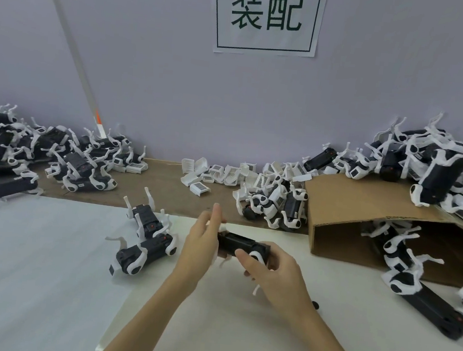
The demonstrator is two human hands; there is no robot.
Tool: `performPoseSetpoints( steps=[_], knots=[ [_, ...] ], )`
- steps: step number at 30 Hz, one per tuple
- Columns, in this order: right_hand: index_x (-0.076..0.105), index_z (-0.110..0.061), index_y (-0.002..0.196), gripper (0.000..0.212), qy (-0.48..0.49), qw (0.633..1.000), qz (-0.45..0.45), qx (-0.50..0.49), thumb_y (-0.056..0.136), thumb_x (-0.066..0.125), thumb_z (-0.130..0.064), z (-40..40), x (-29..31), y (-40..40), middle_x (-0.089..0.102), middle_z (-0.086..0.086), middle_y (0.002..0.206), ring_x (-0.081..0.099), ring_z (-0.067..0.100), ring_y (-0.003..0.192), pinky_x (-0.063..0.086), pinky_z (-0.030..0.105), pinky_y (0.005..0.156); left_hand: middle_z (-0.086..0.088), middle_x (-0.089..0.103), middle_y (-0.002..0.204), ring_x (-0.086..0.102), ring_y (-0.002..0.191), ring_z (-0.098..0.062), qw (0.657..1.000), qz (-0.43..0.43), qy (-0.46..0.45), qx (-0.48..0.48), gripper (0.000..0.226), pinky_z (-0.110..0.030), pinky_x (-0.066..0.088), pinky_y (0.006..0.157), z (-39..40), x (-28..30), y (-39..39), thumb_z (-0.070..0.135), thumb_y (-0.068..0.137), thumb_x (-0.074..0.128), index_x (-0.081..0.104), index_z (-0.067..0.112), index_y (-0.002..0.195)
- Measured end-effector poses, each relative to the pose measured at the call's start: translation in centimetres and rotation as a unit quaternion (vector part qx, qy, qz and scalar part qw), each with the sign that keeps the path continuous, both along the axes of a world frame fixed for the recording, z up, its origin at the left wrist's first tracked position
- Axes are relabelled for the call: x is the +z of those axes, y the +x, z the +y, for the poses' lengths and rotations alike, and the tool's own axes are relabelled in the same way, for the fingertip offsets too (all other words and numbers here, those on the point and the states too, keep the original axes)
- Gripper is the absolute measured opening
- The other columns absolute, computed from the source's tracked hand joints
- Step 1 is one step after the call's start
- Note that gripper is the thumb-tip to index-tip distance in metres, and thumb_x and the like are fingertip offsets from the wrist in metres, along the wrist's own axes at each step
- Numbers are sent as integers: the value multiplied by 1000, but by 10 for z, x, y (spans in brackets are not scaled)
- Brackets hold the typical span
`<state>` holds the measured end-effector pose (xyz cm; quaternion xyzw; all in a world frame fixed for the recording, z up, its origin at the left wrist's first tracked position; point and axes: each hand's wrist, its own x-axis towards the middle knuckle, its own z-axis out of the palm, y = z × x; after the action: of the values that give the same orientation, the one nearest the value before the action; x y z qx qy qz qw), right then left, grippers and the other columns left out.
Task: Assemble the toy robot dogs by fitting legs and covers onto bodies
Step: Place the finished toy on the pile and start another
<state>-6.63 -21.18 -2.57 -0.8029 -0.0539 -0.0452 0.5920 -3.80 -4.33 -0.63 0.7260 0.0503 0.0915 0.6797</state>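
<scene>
Head view. Item: black dog body [243,245], held between both hands above the white sheet [46,241]. Right hand [272,268] curls round its right end. Left hand [200,246] supports the left end; fingertips [216,212] pinch a white leg [222,227]. Step, judged: leg fitting. Next: press the leg home.

Light even and diffuse, moderately bright, cool cast; source not visible. Shadows soft and short: faint dark patches under the dogs [142,247] at centre left and below the hands. The inside of the box [364,206] at right is dark. No hard glare; the white bench [30,254] at lower left is near washed out, with little surface texture. Strong wide-angle distortion: the wall seam at upper left leans and the bench edge bows. Overall soft, compression smear. Left hand [203,246] fingertips blurred; the dogs at the right edge are smeared. The sign [267,13] at top centre is legible.
</scene>
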Motion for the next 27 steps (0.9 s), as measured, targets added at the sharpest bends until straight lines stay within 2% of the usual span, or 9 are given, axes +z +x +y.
performPoseSetpoints(
  steps=[3, 5, 9, 11, 15, 18, 20, 23, 27],
  knots=[
    [58, -44, 122, 69, -41, 998, -45, 30, 62, 89, -62, -4, -6, -3, 67, -15, 106, 66, 12, 84, 57, 21, 73, -3, 82, 101, 70, 68, -21, 995, 19, -99, -13, 68, -32, 35, 60, 2, 9, -2, 75, 104, 29, 69, 21, 114],
    [54, -45, 128, 74, -68, 993, -90, 45, 66, 94, -50, -3, -10, -2, 62, -15, 119, 63, 4, 101, 48, 8, 83, -7, 82, 103, 73, 102, -39, 993, -12, -120, 3, 71, -37, 41, 68, 2, 9, -2, 70, 107, 28, 77, 19, 103],
    [55, -40, 129, 72, -135, 966, -218, 32, 70, 96, -37, 3, -13, 1, 50, -30, 133, 46, 4, 126, 36, 5, 96, -14, 81, 107, 68, 117, -45, 986, -51, -156, -7, 65, -66, 45, 106, 2, 5, -5, 67, 104, 37, 81, 25, 81],
    [55, -37, 129, 71, -151, 958, -243, 27, 70, 95, -37, 3, -14, 0, 49, -32, 134, 45, 3, 127, 34, 5, 97, -15, 80, 108, 67, 117, -47, 986, -58, -159, -12, 62, -68, 42, 110, 3, 5, -5, 68, 98, 42, 80, 22, 85],
    [54, -45, 127, 71, -108, 982, -155, 14, 68, 90, -58, 1, -9, -2, 61, -25, 120, 59, 5, 109, 48, 14, 89, -7, 81, 104, 72, 110, -36, 990, -92, -100, -33, 62, -49, 47, 93, 5, 4, -2, 68, 98, 42, 78, 18, 98],
    [63, -43, 115, 63, -10, 997, -74, -4, 65, 78, -78, 1, -3, -5, 73, -18, 102, 70, 12, 82, 60, 29, 68, 9, 79, 99, 75, 90, -13, 985, -142, 59, -72, 35, -25, 51, 76, 10, 4, -3, 63, 101, 53, 72, 34, 103],
    [67, -35, 110, 62, 26, 999, -40, -2, 71, 70, -82, 1, -1, -4, 78, -10, 94, 74, 15, 79, 60, 35, 64, 10, 80, 92, 76, 72, -12, 982, -109, 118, -101, 25, -14, 48, 60, 15, 3, -1, 61, 98, 65, 67, 37, 105],
    [65, -27, 117, 62, 25, 999, 9, 37, 85, 44, -77, 4, 2, 0, 80, -5, 89, 75, 18, 78, 59, 35, 66, -5, 79, 77, 77, 64, -29, 994, -3, 71, -88, 44, -19, 53, 57, 18, -3, 4, 62, 94, 69, 68, 18, 103],
    [68, -23, 119, 62, 111, 992, 54, 37, 102, 23, -63, 12, 8, 15, 76, 6, 80, 73, 28, 82, 51, 37, 61, -20, 70, 84, 72, 68, -42, 992, 81, -96, -28, 41, -48, 63, 67, 23, -16, 13, 41, 103, 67, 62, 1, 95]
  ],
)
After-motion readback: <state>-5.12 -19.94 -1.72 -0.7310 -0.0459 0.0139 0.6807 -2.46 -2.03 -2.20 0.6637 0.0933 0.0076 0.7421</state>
